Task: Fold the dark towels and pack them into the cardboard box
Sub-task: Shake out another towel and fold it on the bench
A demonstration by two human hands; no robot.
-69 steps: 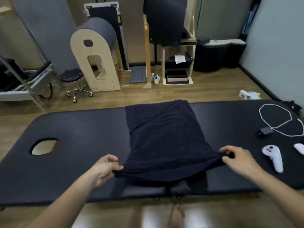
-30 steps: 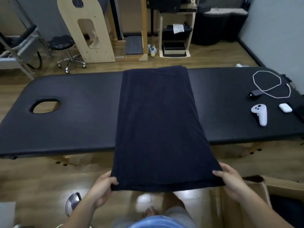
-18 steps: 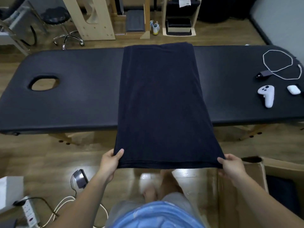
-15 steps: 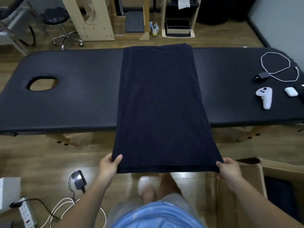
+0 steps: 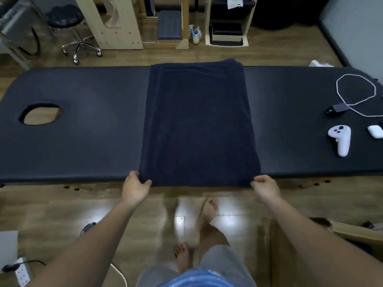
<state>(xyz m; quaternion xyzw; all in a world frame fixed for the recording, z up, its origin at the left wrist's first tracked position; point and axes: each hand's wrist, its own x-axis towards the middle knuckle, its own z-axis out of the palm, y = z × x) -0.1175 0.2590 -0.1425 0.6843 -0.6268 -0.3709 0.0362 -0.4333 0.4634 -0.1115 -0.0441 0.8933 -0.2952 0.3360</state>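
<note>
A dark navy towel [image 5: 198, 123] lies flat across the black massage table [image 5: 87, 129], reaching from its far edge to its near edge. My left hand [image 5: 135, 186] pinches the towel's near left corner at the table's front edge. My right hand [image 5: 264, 188] pinches the near right corner. The cardboard box [image 5: 352, 235] stands on the floor at the lower right, partly hidden behind my right forearm.
A white controller [image 5: 341, 140], a white case [image 5: 375, 131], a charger plug [image 5: 337, 108] and a looped white cable [image 5: 355, 90] lie on the table's right end. A face hole [image 5: 41, 114] opens at its left end. A power strip [image 5: 21, 271] and cables lie on the floor.
The towel hung stretched off the table toward me; both hands have carried its near edge forward, and it now ends at the table's front edge. I have stepped closer.
</note>
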